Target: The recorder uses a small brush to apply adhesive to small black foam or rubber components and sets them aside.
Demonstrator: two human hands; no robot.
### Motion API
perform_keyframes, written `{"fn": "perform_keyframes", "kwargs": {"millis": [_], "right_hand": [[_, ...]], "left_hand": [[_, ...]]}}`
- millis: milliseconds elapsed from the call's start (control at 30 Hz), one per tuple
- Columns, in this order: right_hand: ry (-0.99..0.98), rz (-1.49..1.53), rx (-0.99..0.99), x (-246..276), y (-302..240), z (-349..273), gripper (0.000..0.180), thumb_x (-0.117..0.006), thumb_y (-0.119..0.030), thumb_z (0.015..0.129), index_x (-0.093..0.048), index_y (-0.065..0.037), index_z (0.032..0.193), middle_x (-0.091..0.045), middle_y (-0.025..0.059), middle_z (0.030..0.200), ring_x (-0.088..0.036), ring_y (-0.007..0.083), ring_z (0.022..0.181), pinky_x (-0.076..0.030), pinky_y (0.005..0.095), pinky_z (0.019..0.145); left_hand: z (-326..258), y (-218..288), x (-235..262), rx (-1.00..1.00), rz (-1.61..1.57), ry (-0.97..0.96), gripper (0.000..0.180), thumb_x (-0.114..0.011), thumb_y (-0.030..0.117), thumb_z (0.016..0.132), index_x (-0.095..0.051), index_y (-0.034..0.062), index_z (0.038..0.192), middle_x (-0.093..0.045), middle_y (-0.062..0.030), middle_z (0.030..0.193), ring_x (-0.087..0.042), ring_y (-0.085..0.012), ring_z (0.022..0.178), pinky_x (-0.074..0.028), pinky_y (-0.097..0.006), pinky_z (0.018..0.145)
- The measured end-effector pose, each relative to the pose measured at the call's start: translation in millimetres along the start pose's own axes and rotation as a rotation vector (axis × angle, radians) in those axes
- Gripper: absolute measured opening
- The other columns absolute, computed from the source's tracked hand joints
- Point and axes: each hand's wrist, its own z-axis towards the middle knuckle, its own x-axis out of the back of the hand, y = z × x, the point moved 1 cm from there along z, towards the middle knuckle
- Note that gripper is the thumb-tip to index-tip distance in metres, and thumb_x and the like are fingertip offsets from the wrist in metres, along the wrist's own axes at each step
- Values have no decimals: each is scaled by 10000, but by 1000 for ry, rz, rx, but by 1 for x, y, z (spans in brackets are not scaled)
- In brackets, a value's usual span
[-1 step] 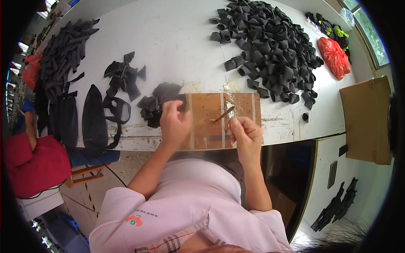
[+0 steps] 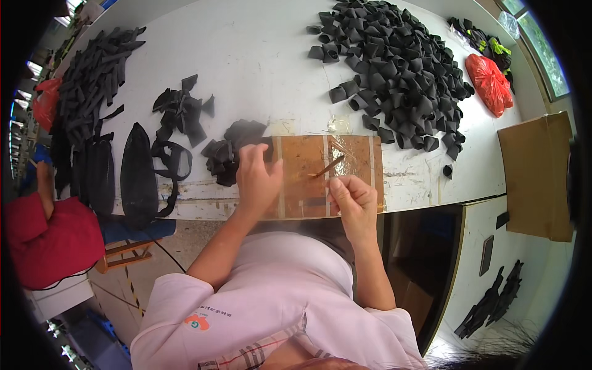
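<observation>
My left hand (image 2: 258, 179) is over the left edge of a brown board (image 2: 302, 169), its thumb apart from its curled fingers. Right by its fingertips lies a small heap of black fabric pieces (image 2: 219, 157), partly covered by the hand. Above the board's right part, my right hand (image 2: 353, 194) has thumb and forefinger pressed together; whatever may be between them is too small to make out. Just beyond its fingertips a thin dark stick (image 2: 331, 166) lies slanted on the board. Pale and clear tape strips (image 2: 279, 191) cross the board.
A big pile of black fabric loops (image 2: 401, 80) covers the far right, beside a red plastic bag (image 2: 489, 75) and a cardboard box (image 2: 535, 179). Black strips (image 2: 92, 68) and black pouches (image 2: 137, 176) lie left. A person in red (image 2: 52, 240) sits at the left.
My right hand has shifted slightly left and its fingertips a little lower. My left hand's fingers have moved slightly, and the thumb is a bit further right.
</observation>
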Motion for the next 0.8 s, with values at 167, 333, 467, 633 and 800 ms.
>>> {"fn": "perform_keyframes", "kwargs": {"millis": [167, 333, 467, 633, 800], "right_hand": [[-94, -126, -55, -14, 15, -4, 190, -528, -136, 839, -602, 27, 777, -574, 30, 622, -503, 68, 553, -392, 212, 493], [-181, -191, -23, -21, 34, 0, 230, -530, -171, 844, -592, 28, 745, -554, 37, 579, -496, 75, 530, -396, 210, 473], [-216, 12, -237, -32, 31, 17, 331, -505, -294, 867, -575, 16, 773, -573, 48, 647, -504, 72, 561, -395, 198, 484], [-265, 594, -542, -43, 34, 29, 257, -525, -258, 859, -565, -4, 866, -581, 46, 715, -530, 88, 578, -419, 190, 475], [-171, 684, -390, -53, 45, 26, 114, -550, -104, 836, -580, 1, 870, -591, 49, 717, -521, 59, 541, -430, 164, 462]], "left_hand": [[5, -18, -24, 34, 254, -102, 193, -621, 84, 711, -517, 10, 856, -466, -130, 909, -537, -288, 708, -451, -359, 607], [10, -5, 8, -75, 31, 12, 48, -594, 10, 722, -575, 20, 765, -488, -97, 849, -532, -228, 676, -443, -306, 568], [8, 1, 32, 50, -409, -170, 98, -620, -20, 712, -610, 22, 800, -500, -49, 928, -508, -118, 731, -420, -228, 589], [5, 16, 49, -300, -444, -222, 156, -619, -51, 700, -616, 52, 817, -501, -87, 974, -508, -146, 783, -437, -247, 662], [-5, 17, 49, 40, -636, -93, 180, -567, -49, 749, -558, -9, 925, -511, -80, 974, -501, -103, 794, -431, -221, 692]]}}
